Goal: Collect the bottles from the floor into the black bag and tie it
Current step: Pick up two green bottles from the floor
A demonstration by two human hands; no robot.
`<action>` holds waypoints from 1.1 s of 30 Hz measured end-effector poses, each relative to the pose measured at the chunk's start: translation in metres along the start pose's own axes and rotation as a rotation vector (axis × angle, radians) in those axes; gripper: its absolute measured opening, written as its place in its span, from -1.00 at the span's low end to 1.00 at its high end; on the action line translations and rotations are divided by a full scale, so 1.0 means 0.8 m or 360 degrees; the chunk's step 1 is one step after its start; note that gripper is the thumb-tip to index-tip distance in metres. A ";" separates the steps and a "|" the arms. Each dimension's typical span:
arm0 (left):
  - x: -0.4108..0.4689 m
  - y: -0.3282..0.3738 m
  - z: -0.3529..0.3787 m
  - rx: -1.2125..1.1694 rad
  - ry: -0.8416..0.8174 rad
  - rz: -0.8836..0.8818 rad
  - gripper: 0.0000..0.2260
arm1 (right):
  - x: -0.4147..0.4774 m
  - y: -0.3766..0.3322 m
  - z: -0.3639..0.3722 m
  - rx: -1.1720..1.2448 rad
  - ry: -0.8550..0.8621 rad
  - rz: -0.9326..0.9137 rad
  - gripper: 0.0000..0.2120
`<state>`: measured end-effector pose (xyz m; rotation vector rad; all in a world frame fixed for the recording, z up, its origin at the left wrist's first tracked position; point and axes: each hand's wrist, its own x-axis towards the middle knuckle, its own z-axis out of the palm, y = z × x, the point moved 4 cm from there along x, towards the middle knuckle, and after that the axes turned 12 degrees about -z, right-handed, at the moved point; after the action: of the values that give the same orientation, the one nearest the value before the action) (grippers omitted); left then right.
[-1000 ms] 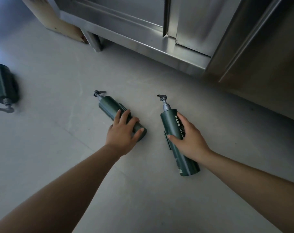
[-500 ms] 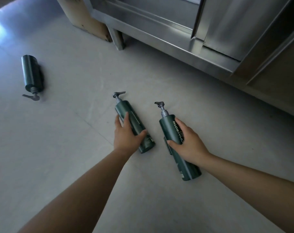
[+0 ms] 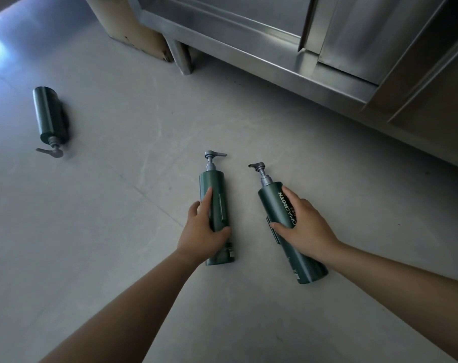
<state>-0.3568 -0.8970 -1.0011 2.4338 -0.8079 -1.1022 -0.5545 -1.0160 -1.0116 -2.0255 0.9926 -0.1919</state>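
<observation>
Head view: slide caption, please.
Left hand grips the plain green pump bottle, right hand the lettered pump bottle; a third bottle lies apart on the floor.

The bottle (image 3: 272, 205) nearest the steel cabinet (image 3: 249, 48) reads "OMASROTH" in white along its side. Its smaller print is illegible.

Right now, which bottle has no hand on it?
The far-left bottle; the left hand grips the middle bottle, the right hand the lettered bottle.
</observation>
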 end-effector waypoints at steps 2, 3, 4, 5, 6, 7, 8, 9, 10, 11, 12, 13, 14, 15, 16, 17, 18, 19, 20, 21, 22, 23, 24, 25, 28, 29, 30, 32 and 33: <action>0.009 0.013 0.001 0.0037 0.0071 -0.0016 -0.17 | 0.001 -0.001 0.000 -0.0035 0.0014 0.0013 -0.18; 0.012 0.018 0.003 0.0074 0.0080 -0.0027 -0.17 | 0.002 -0.002 0.000 -0.0059 0.0014 0.0019 -0.17; 0.015 0.022 0.005 0.0109 0.0072 -0.0034 -0.16 | 0.002 -0.002 0.000 -0.0083 0.0005 0.0027 -0.16; 0.017 0.023 0.006 0.0129 0.0059 -0.0038 -0.15 | 0.002 -0.003 -0.001 -0.0098 -0.0006 0.0034 -0.15; 0.018 0.023 0.006 0.0135 0.0044 -0.0045 -0.13 | 0.002 -0.004 -0.001 -0.0097 -0.0019 0.0044 -0.14; 0.019 0.022 0.005 0.0133 0.0033 -0.0056 -0.10 | 0.002 -0.004 0.000 -0.0086 -0.0029 0.0054 -0.13; 0.019 0.020 0.003 0.0131 0.0020 -0.0070 -0.08 | 0.002 -0.003 0.001 -0.0080 -0.0041 0.0065 -0.13; 0.018 0.017 0.001 0.0128 0.0007 -0.0082 -0.05 | 0.002 -0.002 0.001 -0.0083 -0.0050 0.0069 -0.14; 0.017 0.014 -0.001 0.0124 -0.0011 -0.0094 -0.04 | 0.002 -0.001 0.001 -0.0086 -0.0058 0.0075 -0.14; 0.015 0.012 -0.002 0.0120 -0.0029 -0.0101 -0.03 | 0.002 0.000 0.001 -0.0084 -0.0057 0.0081 -0.15; 0.012 0.008 -0.002 0.0123 -0.0050 -0.0103 -0.03 | 0.001 0.001 0.001 -0.0077 -0.0053 0.0094 -0.15; 0.010 0.004 -0.003 0.0129 -0.0065 -0.0099 -0.04 | 0.000 0.002 0.001 -0.0068 -0.0047 0.0106 -0.16; 0.008 0.001 -0.005 0.0141 -0.0078 -0.0094 -0.05 | -0.001 0.003 0.001 -0.0045 -0.0044 0.0118 -0.16; 0.008 -0.002 -0.008 0.0157 -0.0094 -0.0084 -0.06 | -0.002 0.002 0.001 0.0002 -0.0037 0.0130 -0.16; 0.009 -0.004 -0.013 0.0176 -0.0111 -0.0081 -0.06 | -0.002 0.000 -0.001 0.0069 -0.0023 0.0145 -0.16; 0.009 -0.004 -0.021 0.0182 -0.0122 -0.0081 -0.07 | -0.002 -0.005 -0.006 0.0136 -0.0001 0.0151 -0.16; 0.007 -0.002 -0.032 0.0167 -0.0139 -0.0094 -0.07 | -0.002 -0.013 -0.012 0.0180 0.0021 0.0150 -0.16; 0.000 0.002 -0.043 0.0132 -0.0156 -0.0108 -0.07 | -0.003 -0.025 -0.021 0.0191 0.0033 0.0138 -0.16; -0.013 0.007 -0.058 0.0090 -0.0161 -0.0122 -0.08 | -0.007 -0.042 -0.030 0.0183 0.0040 0.0135 -0.16; -0.028 0.015 -0.075 0.0045 -0.0161 -0.0116 -0.08 | -0.013 -0.064 -0.041 0.0178 0.0060 0.0138 -0.16; -0.046 0.024 -0.093 0.0008 -0.0166 -0.0110 -0.09 | -0.020 -0.089 -0.052 0.0179 0.0078 0.0146 -0.17; -0.067 0.033 -0.113 -0.0026 -0.0171 -0.0101 -0.09 | -0.028 -0.116 -0.064 0.0198 0.0092 0.0146 -0.17; -0.090 0.045 -0.135 -0.0063 -0.0177 -0.0100 -0.10 | -0.038 -0.146 -0.078 0.0225 0.0109 0.0149 -0.18; -0.112 0.057 -0.157 -0.0110 -0.0181 -0.0090 -0.11 | -0.047 -0.177 -0.094 0.0252 0.0136 0.0142 -0.19; -0.191 0.097 -0.225 -0.0225 -0.0177 -0.0089 -0.14 | -0.087 -0.268 -0.146 0.0358 0.0176 0.0175 -0.20; -0.224 0.115 -0.254 -0.0253 -0.0183 -0.0076 -0.16 | -0.106 -0.304 -0.171 0.0386 0.0178 0.0193 -0.20; -0.258 0.135 -0.282 -0.0261 -0.0185 -0.0064 -0.17 | -0.127 -0.339 -0.196 0.0415 0.0182 0.0226 -0.20; -0.330 0.178 -0.342 -0.0283 -0.0192 -0.0008 -0.19 | -0.170 -0.412 -0.251 0.0471 0.0194 0.0287 -0.20; -0.368 0.203 -0.374 -0.0301 -0.0204 0.0027 -0.20 | -0.191 -0.451 -0.280 0.0497 0.0192 0.0303 -0.21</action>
<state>-0.3424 -0.8159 -0.5587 2.2154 -0.7254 -1.2776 -0.5525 -0.9313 -0.5686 -1.6426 1.1473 -0.3471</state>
